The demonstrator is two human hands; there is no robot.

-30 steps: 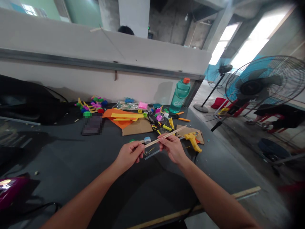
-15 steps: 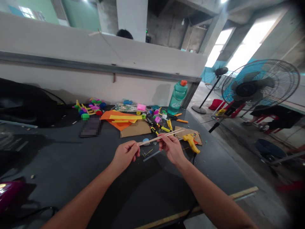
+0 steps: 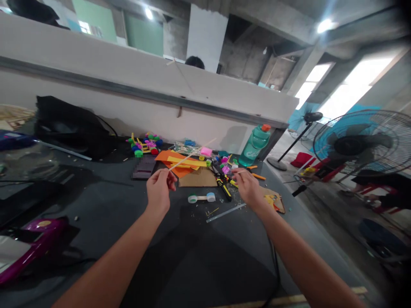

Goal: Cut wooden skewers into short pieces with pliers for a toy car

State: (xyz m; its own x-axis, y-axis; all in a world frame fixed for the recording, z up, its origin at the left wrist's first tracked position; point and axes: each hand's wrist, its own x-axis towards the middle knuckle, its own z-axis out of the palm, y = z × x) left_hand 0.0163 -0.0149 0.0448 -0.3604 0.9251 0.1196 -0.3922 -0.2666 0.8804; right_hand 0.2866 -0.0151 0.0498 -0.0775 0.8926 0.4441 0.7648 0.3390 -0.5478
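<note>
My left hand (image 3: 159, 190) is closed on a thin wooden stick (image 3: 192, 155), which slants up and right over orange and yellow paper (image 3: 175, 169). My right hand (image 3: 248, 188) hovers over the tools at right, fingers loosely bent and apart, with nothing visible in them. Between and below the hands, two bottle caps (image 3: 192, 199) lie joined by a short pale strip (image 3: 202, 197). A translucent rod (image 3: 224, 213) rests near my right hand. The yellow glue gun (image 3: 272, 200) is partly hidden behind that hand and wrist.
Black-and-yellow pliers (image 3: 224, 190) lie by cardboard (image 3: 197, 177). Behind are colourful small assemblies (image 3: 146, 144), a pink packet (image 3: 206, 151) and a green bottle (image 3: 256, 145). A black bag (image 3: 70, 128) and a magenta object (image 3: 38, 244) stand left; a fan (image 3: 356, 143) stands right.
My hands have moved apart. My right hand has let go of the sticks, while my left keeps hold and tilts upward. The view has shifted, and the joined caps now show fully.
</note>
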